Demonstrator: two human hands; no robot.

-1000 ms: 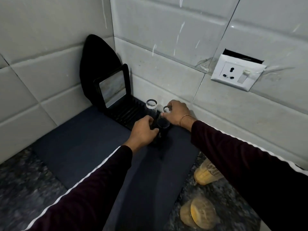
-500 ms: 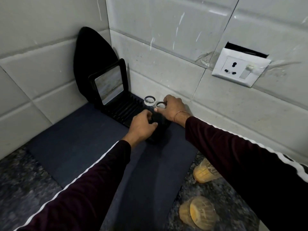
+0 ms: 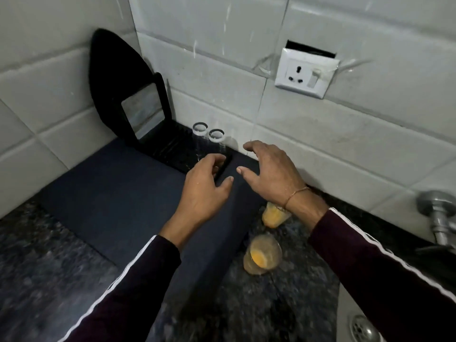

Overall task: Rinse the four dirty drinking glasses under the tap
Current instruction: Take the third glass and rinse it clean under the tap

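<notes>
Hands: both are hovering over the mat [image 3: 118, 193], neither holding anything.
Left hand [image 3: 202, 186]: fingers are hanging loosely curled, grasping nothing, knuckles just in front of the rack [image 3: 172, 149] at the mat's far edge.
Right hand [image 3: 269, 171]: fingers are spreading out, relaxed, palm down, over the mat's far right corner; a thin bracelet is sitting on the wrist.
Clean glasses: two clear ones are standing mouth-down on the rack at the back of the mat, against the wall, the left one [image 3: 200, 130] touching or nearly touching the right one [image 3: 217, 139]; neither hand is touching them.
Dirty glasses: two with orange residue are sitting on the counter [image 3: 49, 280] just off the mat's right edge. The far one [image 3: 272, 215] is partly hiding under the right wrist; the near one [image 3: 262, 254] is lying tilted, its open mouth facing the viewer.
Rack: black, ribbed, with an upright panel at its left end, standing in the mat's far corner.
Socket [image 3: 306, 75]: sitting on the wall tiles, above and to the right of the mat.
Tap [image 3: 439, 218]: showing at the right edge, well right of the mat.
Drain [image 3: 362, 329]: showing at the bottom right, well apart from the mat.
</notes>
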